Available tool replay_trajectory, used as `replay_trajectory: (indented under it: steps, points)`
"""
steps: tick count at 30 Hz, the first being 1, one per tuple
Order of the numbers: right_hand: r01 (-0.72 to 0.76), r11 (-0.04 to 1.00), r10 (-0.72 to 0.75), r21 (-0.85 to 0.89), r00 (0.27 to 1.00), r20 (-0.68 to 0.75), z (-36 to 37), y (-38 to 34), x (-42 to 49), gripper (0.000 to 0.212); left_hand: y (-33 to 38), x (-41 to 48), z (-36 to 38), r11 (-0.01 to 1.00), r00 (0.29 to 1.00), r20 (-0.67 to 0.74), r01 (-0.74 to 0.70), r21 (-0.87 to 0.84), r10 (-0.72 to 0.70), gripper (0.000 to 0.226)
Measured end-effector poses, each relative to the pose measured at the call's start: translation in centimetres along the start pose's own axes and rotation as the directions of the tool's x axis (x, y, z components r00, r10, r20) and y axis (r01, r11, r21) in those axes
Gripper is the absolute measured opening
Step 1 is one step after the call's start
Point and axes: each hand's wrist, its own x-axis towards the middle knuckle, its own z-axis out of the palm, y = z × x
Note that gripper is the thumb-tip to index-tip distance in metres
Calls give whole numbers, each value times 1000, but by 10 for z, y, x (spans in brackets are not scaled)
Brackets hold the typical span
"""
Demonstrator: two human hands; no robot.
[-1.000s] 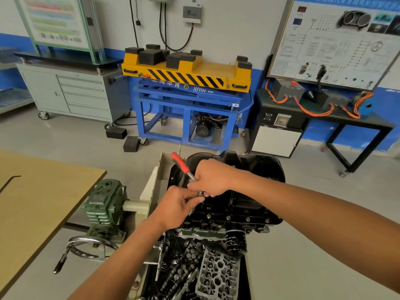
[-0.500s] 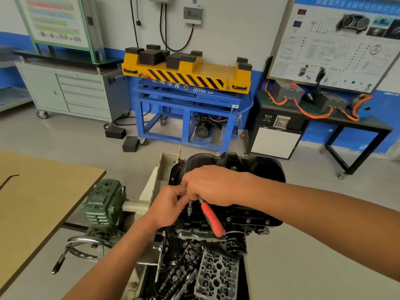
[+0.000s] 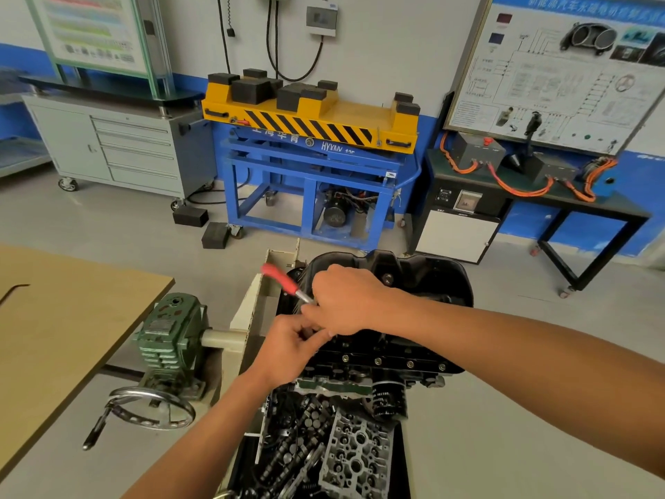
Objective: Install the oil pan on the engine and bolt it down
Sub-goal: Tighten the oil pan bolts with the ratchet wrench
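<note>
Oil pan (image 3: 414, 282) sits on top of the engine (image 3: 345, 387), flange down. A row of bolts (image 3: 378, 361) is already in along the near flange.

Work point is the pan's left end, hidden under both hands.

Right hand (image 3: 345, 300) is on top, fingers wrapped around the ratchet (image 3: 284, 280) at the bare shank close to the head. Left hand (image 3: 291, 347) is just below and touching it. Its fingers are curled in a pinch at the ratchet's drive end, likely steadying the socket. The socket and the bolt itself can't be seen.

Key geometry: the ratchet's long axis runs from the head under the right hand up and to the far left. The red grip hangs out past the pan's left edge, over the cream stand plate (image 3: 248, 307).

Left hand is nearer the fastener and right hand supplies the swing. Judging by that, the next stroke is an arc of the handle about the hidden bolt. Clearance to the stand plate is the thing to watch.

Looks like mid-tightening, left-end bolts not finished.
</note>
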Motion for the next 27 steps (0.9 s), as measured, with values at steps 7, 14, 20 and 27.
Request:
replay_trajectory:
  steps: [7, 14, 20, 27]
  points:
    - [-530, 651, 367, 543, 847, 385, 3, 4, 11, 32, 2, -1, 0, 997, 997, -34, -71, 34, 72, 32]
    - [-567, 552, 343, 611, 823, 454, 6, 12, 6, 30, 1, 3, 3, 995, 997, 3, -78, 56, 78, 26]
    - [-73, 971, 12, 226, 966, 260, -12, 9, 5, 35, -3, 5, 0, 997, 996, 84, -33, 75, 27, 22]
    - [393, 841, -297, -373, 910, 288, -21, -11, -7, 12, -3, 5, -4, 995, 999, 22, -40, 89, 38, 30]
